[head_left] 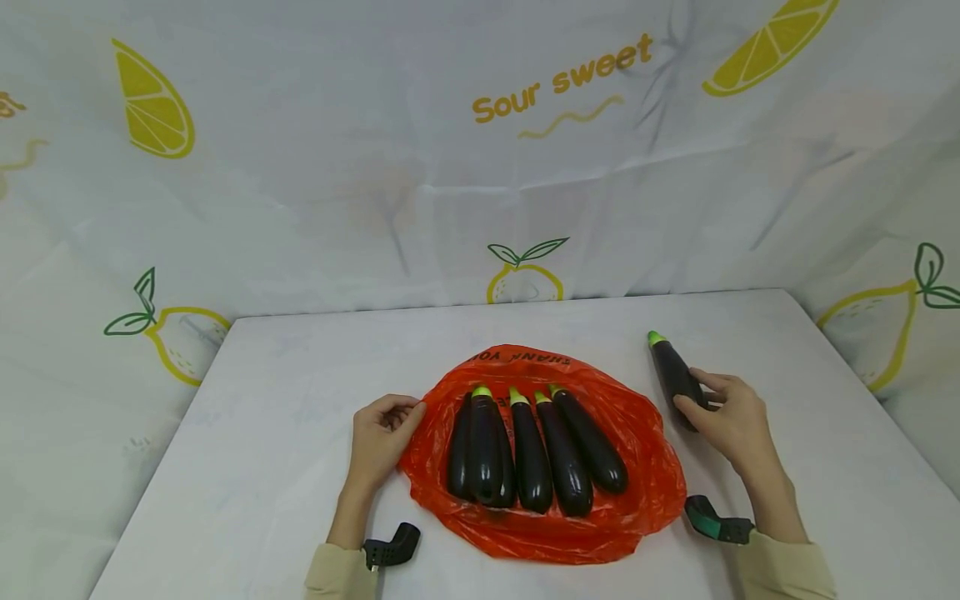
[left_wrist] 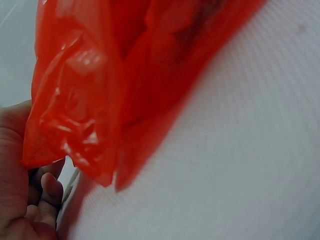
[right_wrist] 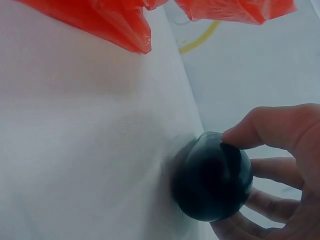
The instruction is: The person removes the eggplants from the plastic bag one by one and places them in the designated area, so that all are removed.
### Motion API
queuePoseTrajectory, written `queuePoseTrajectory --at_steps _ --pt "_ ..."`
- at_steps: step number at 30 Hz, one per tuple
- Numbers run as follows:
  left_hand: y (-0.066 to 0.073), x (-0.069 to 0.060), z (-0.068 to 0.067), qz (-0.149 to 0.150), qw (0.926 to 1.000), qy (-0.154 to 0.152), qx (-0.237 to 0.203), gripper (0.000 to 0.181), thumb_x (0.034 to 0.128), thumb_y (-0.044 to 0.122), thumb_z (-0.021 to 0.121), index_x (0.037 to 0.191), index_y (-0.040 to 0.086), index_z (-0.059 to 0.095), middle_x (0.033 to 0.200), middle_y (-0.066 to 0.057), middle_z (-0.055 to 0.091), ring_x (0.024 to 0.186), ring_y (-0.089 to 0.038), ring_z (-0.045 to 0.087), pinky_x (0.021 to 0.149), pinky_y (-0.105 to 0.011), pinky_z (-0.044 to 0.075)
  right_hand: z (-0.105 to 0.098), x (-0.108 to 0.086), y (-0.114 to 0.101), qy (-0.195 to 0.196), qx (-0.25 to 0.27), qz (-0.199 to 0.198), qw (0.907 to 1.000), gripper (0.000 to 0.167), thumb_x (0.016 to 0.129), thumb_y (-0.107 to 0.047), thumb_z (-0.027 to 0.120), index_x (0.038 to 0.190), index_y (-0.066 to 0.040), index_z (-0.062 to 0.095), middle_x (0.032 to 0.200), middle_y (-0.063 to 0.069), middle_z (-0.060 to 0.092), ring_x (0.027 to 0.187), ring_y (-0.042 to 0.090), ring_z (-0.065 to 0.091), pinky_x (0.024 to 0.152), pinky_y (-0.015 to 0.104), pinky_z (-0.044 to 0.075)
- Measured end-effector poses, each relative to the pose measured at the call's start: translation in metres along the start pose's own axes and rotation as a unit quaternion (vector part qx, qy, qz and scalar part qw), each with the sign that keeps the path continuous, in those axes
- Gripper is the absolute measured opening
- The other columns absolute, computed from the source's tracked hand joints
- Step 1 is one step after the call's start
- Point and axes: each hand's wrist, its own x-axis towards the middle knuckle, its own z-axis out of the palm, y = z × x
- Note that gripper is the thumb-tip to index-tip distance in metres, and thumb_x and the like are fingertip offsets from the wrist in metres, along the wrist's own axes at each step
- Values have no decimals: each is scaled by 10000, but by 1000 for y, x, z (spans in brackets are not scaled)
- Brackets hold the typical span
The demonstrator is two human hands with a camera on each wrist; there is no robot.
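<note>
The left hand (head_left: pixel 381 440) pinches a red bag (head_left: pixel 555 543) spread beneath eggplants (head_left: pixel 531 458) on the worktop (head_left: pixel 247 500); toward the worktop's far right corner, the right hand (head_left: pixel 733 418) grips a lone eggplant (head_left: pixel 669 367), its green cap (head_left: pixel 656 337) visible only from the head view.

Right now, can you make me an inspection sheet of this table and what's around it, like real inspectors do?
Surface: white table
Things: red bag spread under several eggplants; a lone eggplant beyond its right side
Clutter: nothing seen
Grips: left grip holds the bag's left edge; right grip holds the lone eggplant
Cables: nothing seen
Surroundings: white cloth with lemon prints, behind and at both sides
</note>
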Motion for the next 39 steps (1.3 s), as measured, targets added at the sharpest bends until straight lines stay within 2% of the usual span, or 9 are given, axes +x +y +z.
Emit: queuePoseTrajectory --at_steps 7,21,27,34,39 --pt "2 0 1 44 10000 56 -52 51 891 97 780 903 48 771 754 -88 670 661 -56 517 614 -169 443 -1 -1 0 -117 6 41 9999 601 944 -176 691 1435 106 489 1381 410 461 1206 614 529 801 579 597" --pt "1 0 0 15 9999 19 116 74 900 142 781 892 70 766 745 -43 663 658 -66 525 604 -185 449 -1 -2 -3 -227 -86 -75 9997 622 934 -163 706 1441 113 474 1364 416 461 1190 618 526 824 601 586" --pt "0 0 0 -5 10000 8 91 72 902 148 782 892 78 769 747 -55 668 662 -75 527 609 -185 450 1 -2 -5 -192 -141 -137 9996 623 932 -171 713 1433 118 480 1353 418 471 1176 618 535 815 598 589" --pt "0 0 0 49 9999 34 151 64 902 139 780 894 77 768 745 -38 666 658 -69 526 606 -185 454 7 -1 -7 53 -242 -412 9988 586 903 -118 735 1392 127 524 1338 421 498 1123 621 567 816 620 579" --pt "0 0 0 -7 9999 31 157 93 902 157 782 893 66 764 749 -34 666 658 -72 528 607 -192 456 6 -1 -6 21 -235 -368 9990 599 911 -142 735 1404 117 516 1351 417 483 1139 623 555 812 621 579"
